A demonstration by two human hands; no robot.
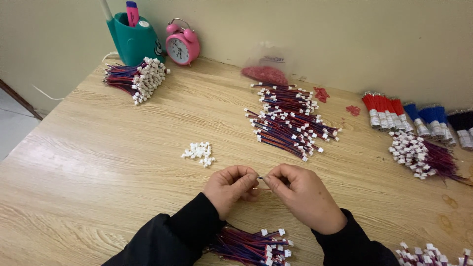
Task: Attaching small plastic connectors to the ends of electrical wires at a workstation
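So my left hand [230, 188] and right hand [301, 194] are pinched together over the wooden table [98, 162], fingertips meeting on a thin wire [261, 178] held between them, too tiny to make out more. Just ahead sits a little heap of loose white connectors [199, 152]. Further back there's a big pile of red-blue wired leads [289, 123], another bundle [251, 245] right under my wrists, plus a pink alarm clock [182, 47] by the wall.
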